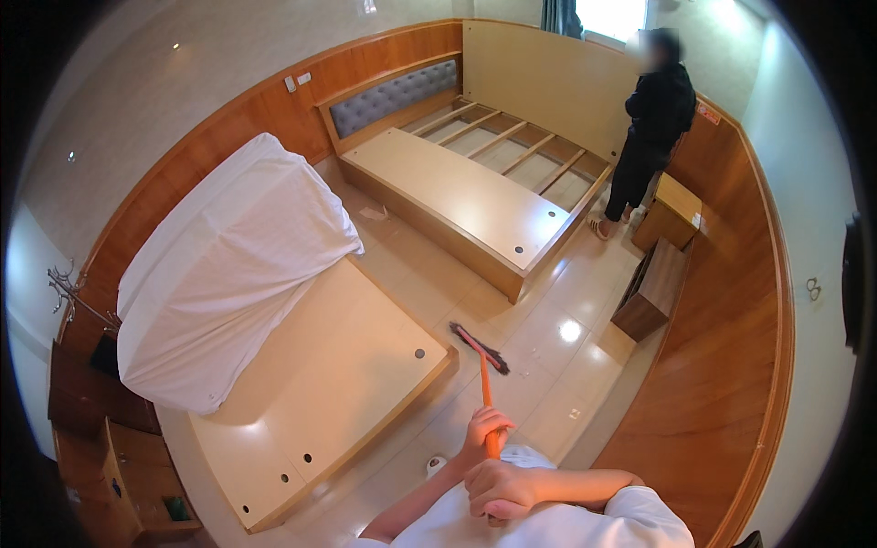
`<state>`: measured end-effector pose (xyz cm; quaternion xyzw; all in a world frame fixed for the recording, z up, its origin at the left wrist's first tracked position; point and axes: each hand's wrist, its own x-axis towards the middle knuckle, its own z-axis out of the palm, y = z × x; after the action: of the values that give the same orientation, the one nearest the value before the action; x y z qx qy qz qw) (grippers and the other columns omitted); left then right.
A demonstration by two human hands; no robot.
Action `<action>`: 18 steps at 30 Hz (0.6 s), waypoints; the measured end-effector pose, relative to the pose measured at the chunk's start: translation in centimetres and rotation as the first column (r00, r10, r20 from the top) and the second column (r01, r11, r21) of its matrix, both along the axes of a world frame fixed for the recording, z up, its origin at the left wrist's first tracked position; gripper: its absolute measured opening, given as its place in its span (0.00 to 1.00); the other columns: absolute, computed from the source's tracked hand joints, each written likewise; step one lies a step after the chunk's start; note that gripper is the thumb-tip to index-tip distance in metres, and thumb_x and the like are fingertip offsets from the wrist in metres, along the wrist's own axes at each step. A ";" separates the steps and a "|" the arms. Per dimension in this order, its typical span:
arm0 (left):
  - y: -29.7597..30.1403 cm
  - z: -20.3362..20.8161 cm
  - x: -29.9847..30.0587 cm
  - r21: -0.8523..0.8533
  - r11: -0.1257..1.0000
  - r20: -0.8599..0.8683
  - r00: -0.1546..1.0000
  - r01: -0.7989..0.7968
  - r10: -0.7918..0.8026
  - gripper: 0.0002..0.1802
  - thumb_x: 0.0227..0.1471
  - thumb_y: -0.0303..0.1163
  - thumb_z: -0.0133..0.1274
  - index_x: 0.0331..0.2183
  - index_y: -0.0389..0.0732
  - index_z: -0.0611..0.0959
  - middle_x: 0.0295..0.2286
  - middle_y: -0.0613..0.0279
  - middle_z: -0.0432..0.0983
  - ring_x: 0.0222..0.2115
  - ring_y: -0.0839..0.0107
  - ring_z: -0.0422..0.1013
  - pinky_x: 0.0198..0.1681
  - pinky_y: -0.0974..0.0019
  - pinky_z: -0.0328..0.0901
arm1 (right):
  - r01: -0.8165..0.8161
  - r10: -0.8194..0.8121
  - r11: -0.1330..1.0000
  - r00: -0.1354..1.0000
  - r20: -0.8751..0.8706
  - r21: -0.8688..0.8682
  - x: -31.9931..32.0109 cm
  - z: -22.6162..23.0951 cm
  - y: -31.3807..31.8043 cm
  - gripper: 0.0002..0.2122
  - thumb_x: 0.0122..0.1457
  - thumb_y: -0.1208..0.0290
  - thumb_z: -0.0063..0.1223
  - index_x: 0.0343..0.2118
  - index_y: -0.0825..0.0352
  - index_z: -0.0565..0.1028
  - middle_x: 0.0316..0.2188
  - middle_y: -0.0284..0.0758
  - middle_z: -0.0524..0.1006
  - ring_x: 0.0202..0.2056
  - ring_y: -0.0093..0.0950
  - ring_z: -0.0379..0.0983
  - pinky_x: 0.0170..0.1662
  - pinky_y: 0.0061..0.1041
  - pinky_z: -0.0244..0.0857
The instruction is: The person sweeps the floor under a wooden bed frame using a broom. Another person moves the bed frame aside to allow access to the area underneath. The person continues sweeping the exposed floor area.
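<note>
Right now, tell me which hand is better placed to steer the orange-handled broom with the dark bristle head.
Probably left: the left hand grips the orange-handled broom nearer its dark bristles; the right hand holds the handle's top end.

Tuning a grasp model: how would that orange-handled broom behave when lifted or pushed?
The broom probably lifts easily: its handle is thin, though both the left hand and right hand grip it. The dark bristle head likely flexes and drags on the glossy tile floor.

You are in what looks like a hotel bedroom: two stripped wooden bed frames, a mattress at left, wood-panelled walls.
</note>
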<state>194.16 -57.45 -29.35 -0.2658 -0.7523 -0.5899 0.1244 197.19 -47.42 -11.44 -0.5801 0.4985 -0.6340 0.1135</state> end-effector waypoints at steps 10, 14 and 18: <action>5.8 1.9 -8.7 0.033 0.971 -0.265 0.935 -0.238 0.238 0.11 0.36 0.17 0.57 0.25 0.44 0.80 0.25 0.66 0.77 0.27 0.64 0.72 0.34 0.61 0.64 | 0.210 -0.214 0.972 0.976 -0.031 -0.109 -5.4 2.2 6.8 0.11 0.57 0.66 0.55 0.21 0.64 0.72 0.16 0.30 0.64 0.18 0.34 0.61 0.28 0.31 0.56; 6.2 1.7 -12.6 -0.020 0.966 -0.295 0.924 -0.259 0.242 0.10 0.37 0.16 0.57 0.24 0.44 0.81 0.26 0.65 0.77 0.27 0.64 0.72 0.34 0.62 0.65 | 0.267 -0.267 0.959 0.964 0.006 -0.092 -8.8 2.0 7.4 0.09 0.52 0.67 0.60 0.22 0.64 0.72 0.17 0.30 0.66 0.20 0.33 0.62 0.29 0.31 0.55; 5.5 -1.1 -17.8 -0.015 0.946 -0.246 0.918 -0.325 0.312 0.16 0.34 0.18 0.60 0.31 0.45 0.84 0.32 0.65 0.77 0.28 0.64 0.72 0.35 0.63 0.66 | 0.256 -0.256 0.966 0.966 0.020 -0.022 -15.0 1.9 7.5 0.10 0.53 0.66 0.60 0.22 0.64 0.72 0.20 0.31 0.67 0.23 0.32 0.64 0.34 0.32 0.56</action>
<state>176.40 -51.94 -30.49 -0.2129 -0.7808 -0.5041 0.3015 182.21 -39.93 -9.52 -0.5069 0.5606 -0.6543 0.0277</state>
